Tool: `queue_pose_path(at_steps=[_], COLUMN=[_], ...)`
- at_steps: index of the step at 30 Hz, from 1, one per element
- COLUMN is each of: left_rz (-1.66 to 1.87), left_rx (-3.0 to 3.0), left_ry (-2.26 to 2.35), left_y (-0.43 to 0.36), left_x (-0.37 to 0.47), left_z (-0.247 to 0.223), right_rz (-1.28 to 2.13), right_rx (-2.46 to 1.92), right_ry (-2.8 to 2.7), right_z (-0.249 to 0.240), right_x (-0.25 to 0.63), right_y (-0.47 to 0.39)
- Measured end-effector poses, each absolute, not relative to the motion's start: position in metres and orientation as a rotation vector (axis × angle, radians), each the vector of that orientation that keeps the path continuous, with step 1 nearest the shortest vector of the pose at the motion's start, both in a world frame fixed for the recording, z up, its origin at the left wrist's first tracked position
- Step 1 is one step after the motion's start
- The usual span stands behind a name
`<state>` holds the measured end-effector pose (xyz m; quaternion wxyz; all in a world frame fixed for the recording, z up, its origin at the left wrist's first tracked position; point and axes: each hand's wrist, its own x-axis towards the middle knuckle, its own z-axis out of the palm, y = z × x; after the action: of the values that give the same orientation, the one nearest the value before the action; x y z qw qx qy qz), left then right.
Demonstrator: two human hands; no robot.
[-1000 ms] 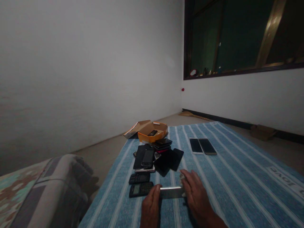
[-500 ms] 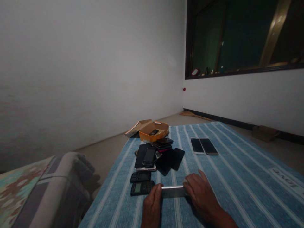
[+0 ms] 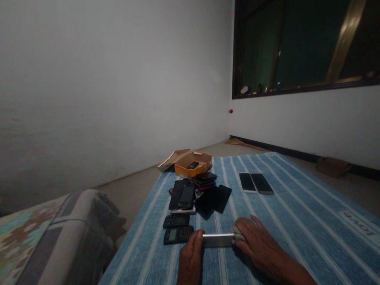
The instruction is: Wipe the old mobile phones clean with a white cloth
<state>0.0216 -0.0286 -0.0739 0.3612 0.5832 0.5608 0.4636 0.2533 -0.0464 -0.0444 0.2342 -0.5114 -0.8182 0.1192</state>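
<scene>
My left hand point(image 3: 191, 257) grips the left end of a phone point(image 3: 218, 240), which is tilted so its bright silver edge shows. At the phone's other end, my right hand point(image 3: 257, 241) is closed on a crumpled greyish cloth point(image 3: 238, 232) pressed against it. Just left of my left hand lie two black keypad phones, one with a greenish screen point(image 3: 178, 235) and another point(image 3: 176, 221) behind it. Beyond them is a heap of dark phones point(image 3: 187, 196). A white-edged phone point(image 3: 247, 182) and a dark one point(image 3: 261, 183) lie side by side farther right.
An open orange box point(image 3: 192, 171) with a small phone inside stands at the far end of the blue striped cloth point(image 3: 297, 221). A draped grey cover point(image 3: 80, 221) is at the left. Brown blocks point(image 3: 332, 166) lie on the floor at the right.
My right hand has shifted a little to the right along the phone's end, and more of the cloth and the silver edge shows. My left hand keeps its hold.
</scene>
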Motion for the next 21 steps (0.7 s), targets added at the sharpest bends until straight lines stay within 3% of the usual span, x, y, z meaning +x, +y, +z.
queue_pose_path(at_steps=[12, 21], left_rz=[1.214, 1.237], left_rx=[1.518, 1.539], left_ry=[1.471, 1.465], left_y=[-0.029, -0.025], left_x=[0.023, 0.02], left_z=[-0.078, -0.082], right_rz=[-0.092, -0.14], right_rx=[-1.39, -1.387], right_ry=[-2.325, -2.441], right_z=[-0.057, -0.05], right_x=[0.244, 0.208], right_y=[-0.034, -0.024])
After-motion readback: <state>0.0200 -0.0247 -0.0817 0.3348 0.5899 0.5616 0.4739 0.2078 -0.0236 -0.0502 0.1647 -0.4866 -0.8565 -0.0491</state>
